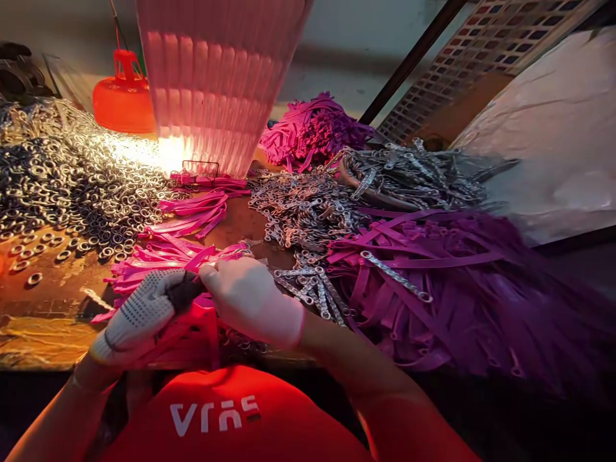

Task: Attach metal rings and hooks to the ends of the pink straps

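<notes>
My left hand (pixel 149 308) wears a white dotted glove with black covering on a finger or thumb; its fingers are closed. My right hand (pixel 257 298), in a plain white glove, is closed in a pinch and meets the left one. A pink strap (pixel 212 330) hangs down beneath the point where they meet, and both hands seem closed on it; the gripped part is hidden by the fingers. Just behind the hands lies a bunch of pink straps (pixel 163 253). Loose braided metal links (pixel 312 285) with ringed ends lie beside my right hand.
A heap of metal rings (pixel 81 186) covers the left side under a red lamp (pixel 120 106). A ribbed translucent panel (pixel 212 83) stands behind. More metal links (pixel 414 173) and purple-pink straps (pixel 433 276) are piled right; another strap bundle (pixel 315 128) lies at the back.
</notes>
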The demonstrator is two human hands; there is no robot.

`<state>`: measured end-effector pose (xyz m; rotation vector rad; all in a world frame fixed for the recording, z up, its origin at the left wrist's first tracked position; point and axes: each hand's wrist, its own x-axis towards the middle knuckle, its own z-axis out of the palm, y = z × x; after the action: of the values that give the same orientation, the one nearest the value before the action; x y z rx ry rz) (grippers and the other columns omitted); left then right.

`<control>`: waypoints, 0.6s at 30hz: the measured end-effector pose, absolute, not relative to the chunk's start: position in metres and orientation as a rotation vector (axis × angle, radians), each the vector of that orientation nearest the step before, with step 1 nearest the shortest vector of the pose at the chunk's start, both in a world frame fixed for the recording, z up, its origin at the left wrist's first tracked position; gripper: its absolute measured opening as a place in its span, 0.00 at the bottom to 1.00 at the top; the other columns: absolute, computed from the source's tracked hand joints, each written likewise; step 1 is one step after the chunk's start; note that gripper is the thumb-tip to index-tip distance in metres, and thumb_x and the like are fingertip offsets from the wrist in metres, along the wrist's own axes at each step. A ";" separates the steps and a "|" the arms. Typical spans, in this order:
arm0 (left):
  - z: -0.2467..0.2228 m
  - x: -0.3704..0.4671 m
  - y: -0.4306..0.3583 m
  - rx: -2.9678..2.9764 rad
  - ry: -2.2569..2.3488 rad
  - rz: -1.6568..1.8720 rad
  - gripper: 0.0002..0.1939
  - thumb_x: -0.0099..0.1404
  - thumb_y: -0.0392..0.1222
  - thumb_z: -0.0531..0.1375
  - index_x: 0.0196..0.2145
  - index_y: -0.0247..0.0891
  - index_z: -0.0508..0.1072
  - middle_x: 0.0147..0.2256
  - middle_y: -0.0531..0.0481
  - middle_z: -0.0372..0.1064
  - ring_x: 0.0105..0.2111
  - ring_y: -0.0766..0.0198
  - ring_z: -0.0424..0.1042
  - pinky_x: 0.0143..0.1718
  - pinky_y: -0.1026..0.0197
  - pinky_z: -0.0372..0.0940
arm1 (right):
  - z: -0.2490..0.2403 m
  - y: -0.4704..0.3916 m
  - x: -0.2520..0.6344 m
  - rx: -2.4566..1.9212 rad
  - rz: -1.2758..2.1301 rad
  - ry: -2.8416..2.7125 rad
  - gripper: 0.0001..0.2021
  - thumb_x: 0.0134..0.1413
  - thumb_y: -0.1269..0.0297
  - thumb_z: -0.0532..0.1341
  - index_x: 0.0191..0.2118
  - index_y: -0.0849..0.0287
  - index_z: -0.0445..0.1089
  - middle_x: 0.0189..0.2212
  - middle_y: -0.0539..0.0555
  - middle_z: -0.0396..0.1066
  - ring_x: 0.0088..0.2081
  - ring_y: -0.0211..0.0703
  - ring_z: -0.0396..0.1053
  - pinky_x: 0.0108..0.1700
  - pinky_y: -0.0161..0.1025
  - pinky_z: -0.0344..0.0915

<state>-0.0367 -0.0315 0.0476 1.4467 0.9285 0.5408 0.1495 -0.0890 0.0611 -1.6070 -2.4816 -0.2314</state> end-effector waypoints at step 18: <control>0.016 -0.025 -0.038 1.816 0.900 0.522 0.12 0.68 0.43 0.57 0.38 0.36 0.79 0.35 0.50 0.77 0.35 0.62 0.71 0.38 0.64 0.65 | 0.053 -0.088 0.159 -1.939 0.230 -2.408 0.15 0.65 0.57 0.58 0.50 0.62 0.67 0.29 0.57 0.77 0.31 0.50 0.75 0.28 0.38 0.54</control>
<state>-0.0253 -0.0380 0.0156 1.8161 0.9005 0.5218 0.1591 -0.0879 0.0535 -1.9388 -2.4081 0.2298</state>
